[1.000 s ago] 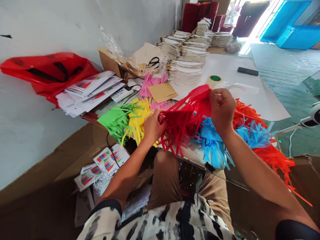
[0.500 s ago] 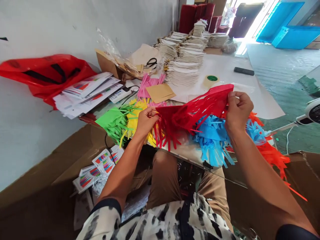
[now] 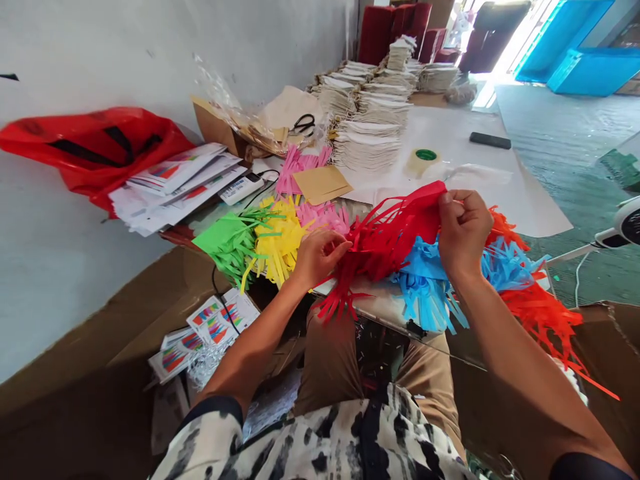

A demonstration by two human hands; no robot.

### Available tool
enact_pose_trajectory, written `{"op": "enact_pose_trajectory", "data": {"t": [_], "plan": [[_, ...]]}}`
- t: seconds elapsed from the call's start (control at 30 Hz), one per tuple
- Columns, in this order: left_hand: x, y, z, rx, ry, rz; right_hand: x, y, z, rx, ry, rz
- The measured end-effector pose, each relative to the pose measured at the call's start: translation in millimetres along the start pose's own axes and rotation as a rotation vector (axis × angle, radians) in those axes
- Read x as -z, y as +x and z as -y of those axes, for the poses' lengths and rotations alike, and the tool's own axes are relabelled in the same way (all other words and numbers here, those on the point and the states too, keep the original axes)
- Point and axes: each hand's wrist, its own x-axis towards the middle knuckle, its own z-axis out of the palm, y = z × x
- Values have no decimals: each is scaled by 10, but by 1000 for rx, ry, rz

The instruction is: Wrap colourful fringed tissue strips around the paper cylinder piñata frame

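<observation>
My right hand (image 3: 464,230) pinches the top edge of a red fringed paper sheet (image 3: 395,233). My left hand (image 3: 320,259) lies at the sheet's left end, its fingertips on the red strands, and I cannot tell if they grip them. Below the sheet lies a blue paper fringe (image 3: 425,287), with an orange-red fringe (image 3: 540,313) beyond my right forearm. Left of my left hand are a yellow fringe (image 3: 277,240), a green fringe (image 3: 233,243) and a pink fringe (image 3: 323,217).
Stacks of white paper (image 3: 367,143), a kraft envelope (image 3: 320,183), scissors (image 3: 304,124), a tape roll (image 3: 423,157) and a phone (image 3: 490,140) lie ahead. Printed sheets (image 3: 175,183) and a red plastic bag (image 3: 85,150) lie against the wall; printed cards (image 3: 215,327) sit below the table.
The red sheet has dropped lower and now lies over the blue fringe. My left hand has moved right along it, and my right hand has moved left and down.
</observation>
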Motion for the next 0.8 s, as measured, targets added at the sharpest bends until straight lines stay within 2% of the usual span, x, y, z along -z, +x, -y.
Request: {"op": "enact_pose_trajectory", "data": {"t": [0.13, 0.27, 0.33, 0.43, 0.5, 0.6, 0.7, 0.8], "plan": [[-181, -103, -100, -203, 158, 94, -80, -71, 143, 19, 36, 77], [-251, -100, -24, -255, 273, 117, -84, -39, 257, 56, 94, 51], [-171, -58, 17, -261, 188, 71, -29, 47, 279, 73, 102, -32], [58, 19, 20, -239, 13, -16, 57, 244, 216, 123, 202, -240], [227, 63, 11, -217, -36, -11, 99, 394, 100, 134, 292, -365], [411, 100, 34, -190, -10, 8, 191, 599, -115, 13, 351, -460], [438, 102, 67, -138, 81, 11, 373, 721, -232, -94, 341, -540], [283, 106, 56, -94, 198, 68, 597, 695, -121, 23, 284, -551]]}}
